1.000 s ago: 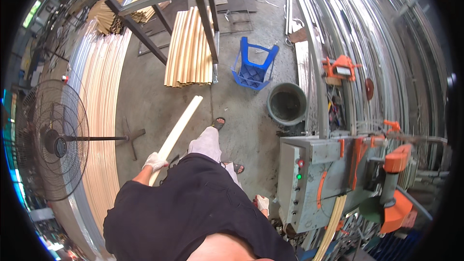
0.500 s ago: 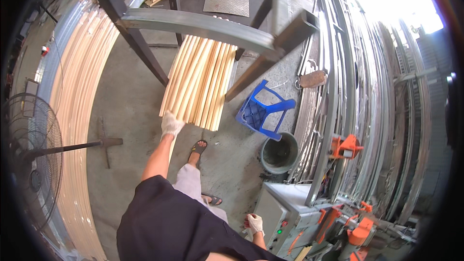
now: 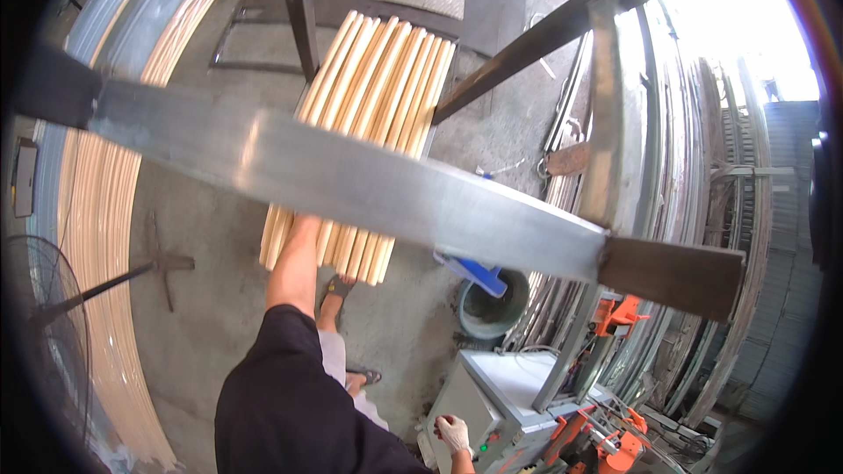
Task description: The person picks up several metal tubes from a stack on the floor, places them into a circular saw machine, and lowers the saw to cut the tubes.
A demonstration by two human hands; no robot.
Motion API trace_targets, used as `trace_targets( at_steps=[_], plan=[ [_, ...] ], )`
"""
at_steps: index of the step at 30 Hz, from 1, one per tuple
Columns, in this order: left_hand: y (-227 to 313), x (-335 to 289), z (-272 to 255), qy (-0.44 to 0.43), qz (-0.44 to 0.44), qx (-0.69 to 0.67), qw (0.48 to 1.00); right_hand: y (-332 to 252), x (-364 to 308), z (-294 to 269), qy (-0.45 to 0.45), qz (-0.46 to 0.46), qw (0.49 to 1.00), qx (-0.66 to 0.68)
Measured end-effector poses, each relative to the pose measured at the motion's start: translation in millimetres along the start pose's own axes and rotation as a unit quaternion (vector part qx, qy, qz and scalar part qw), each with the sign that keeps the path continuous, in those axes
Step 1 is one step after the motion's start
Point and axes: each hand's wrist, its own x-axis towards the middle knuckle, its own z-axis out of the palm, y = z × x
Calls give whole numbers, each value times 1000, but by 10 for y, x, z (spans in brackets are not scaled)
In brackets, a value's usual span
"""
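Observation:
Long pale wooden strips lie side by side in a stack on the far side of a metal frame and pass beneath its near bar. My left forearm reaches over the near ends of the strips. The grey metal bar hides my left hand, so its fingers do not show. Down at the lower right hangs my right hand in a white glove, its fingers curled and no object visible in them. It is beside a grey machine cabinet, apart from the strips.
A dark bucket stands right of the strips, with a blue plastic stool partly hidden by the bar. Long bundled strips and a fan line the left. Metal lengths fill the right, near orange clamps.
The metal frame now looms nearer and its bar crosses the view, covering my left hand and much of the stool. My left arm reaches farther over the strips. My right hand stays low.

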Motion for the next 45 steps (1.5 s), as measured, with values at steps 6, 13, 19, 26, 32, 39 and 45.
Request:
trace_targets(
  at_steps=[6, 13, 19, 26, 32, 39, 45],
  plan=[
    [112, 341, 223, 60, 140, 33, 988, -503, -286, -54, 58, -72, 996, 11],
    [-6, 522, 361, 39, 120, -15, 992, -586, -103, 63, 65, -143, 984, -83],
    [-415, 986, 667, 64, 56, -101, 991, -886, -676, -416, 65, -77, 990, 99],
    [-32, 875, 628, 98, 89, -29, 991, -144, -379, -117, 39, 25, 993, 110],
    [-507, 670, 254, 5, 242, -63, 968, 427, -339, -32, 55, 34, 996, 61],
    [-1757, -505, -1083, 123, 68, -449, 882, 1200, -702, 452, 103, 32, 973, 206],
    [-2013, -613, -2552, 63, 233, -719, 652, 1406, -636, 757, 26, 71, 973, 216]
  ],
)
